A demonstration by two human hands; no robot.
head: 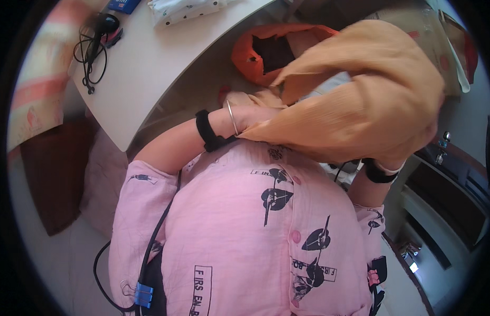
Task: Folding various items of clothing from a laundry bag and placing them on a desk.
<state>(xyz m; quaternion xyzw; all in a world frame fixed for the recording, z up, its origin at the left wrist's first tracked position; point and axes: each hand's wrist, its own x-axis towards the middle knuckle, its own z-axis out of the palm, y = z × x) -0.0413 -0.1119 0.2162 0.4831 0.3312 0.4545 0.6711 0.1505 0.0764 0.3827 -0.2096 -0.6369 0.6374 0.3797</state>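
A large piece of orange-tan cloth is spread and bunched in front of my body, held between both arms. My left hand, on the picture's left with a metal bangle and a black strap at the wrist, is partly covered by the cloth at its lower left edge; its fingers are hidden. My right hand is mostly behind the right side of the cloth, with only a blurred part showing. Another fold of similar cloth lies just beyond the bangled wrist. An orange bag stands open behind the cloth.
At upper left is a pale table with a black corded device, a blue box and folded white patterned fabric. A cardboard box stands at upper right. A black cable runs beside my body.
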